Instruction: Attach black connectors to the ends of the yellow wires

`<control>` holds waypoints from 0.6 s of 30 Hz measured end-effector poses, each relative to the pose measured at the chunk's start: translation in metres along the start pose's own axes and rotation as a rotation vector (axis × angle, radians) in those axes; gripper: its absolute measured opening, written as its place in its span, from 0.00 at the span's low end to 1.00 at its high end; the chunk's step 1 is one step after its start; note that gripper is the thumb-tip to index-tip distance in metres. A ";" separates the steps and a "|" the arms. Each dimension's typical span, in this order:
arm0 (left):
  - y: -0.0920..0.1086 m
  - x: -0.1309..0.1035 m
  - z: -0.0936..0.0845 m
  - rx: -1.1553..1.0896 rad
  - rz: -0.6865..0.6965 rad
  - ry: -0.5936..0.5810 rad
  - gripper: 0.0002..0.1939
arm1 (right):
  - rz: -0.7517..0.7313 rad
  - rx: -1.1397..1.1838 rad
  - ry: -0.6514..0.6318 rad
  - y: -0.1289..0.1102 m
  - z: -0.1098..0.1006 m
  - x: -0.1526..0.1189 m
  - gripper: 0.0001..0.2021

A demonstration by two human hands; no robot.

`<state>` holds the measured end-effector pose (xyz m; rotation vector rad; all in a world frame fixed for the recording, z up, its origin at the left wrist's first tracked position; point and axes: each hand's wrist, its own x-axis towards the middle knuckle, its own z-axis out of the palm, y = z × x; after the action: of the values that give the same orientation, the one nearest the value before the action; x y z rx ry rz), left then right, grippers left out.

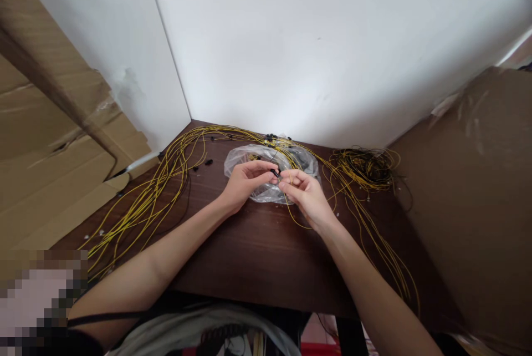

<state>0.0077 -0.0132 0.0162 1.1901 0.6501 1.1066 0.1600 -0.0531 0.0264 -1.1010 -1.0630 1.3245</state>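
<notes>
My left hand point(246, 183) pinches a small black connector point(274, 173) between thumb and fingers. Close against it, my right hand point(305, 192) is closed on a thin yellow wire point(296, 217), whose loose end curves down below the hand. The fingertips of both hands nearly meet at the connector, and they partly hide where wire and connector come together. Under and behind the hands lies a clear plastic bag point(266, 196) with small parts in it, too small to make out.
Long yellow wires point(166, 178) run in an arc along the left and back of the dark wooden table point(249, 256). A coiled wire bundle point(366, 169) lies at the back right. Small black pieces point(208, 162) sit left of the bag. White panels point(291, 56) and cardboard point(469, 189) enclose the table.
</notes>
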 end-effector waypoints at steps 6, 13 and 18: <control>0.000 0.000 0.000 0.014 -0.016 -0.005 0.11 | 0.014 0.024 0.035 0.000 0.000 0.001 0.15; 0.003 -0.002 0.002 0.063 0.008 0.008 0.10 | 0.017 0.035 0.040 -0.003 0.001 -0.001 0.13; 0.004 -0.003 0.004 0.106 0.057 -0.001 0.09 | 0.017 0.024 -0.024 -0.005 0.004 -0.002 0.12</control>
<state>0.0085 -0.0179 0.0204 1.3072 0.6847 1.1304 0.1574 -0.0553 0.0319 -1.0810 -1.0551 1.3642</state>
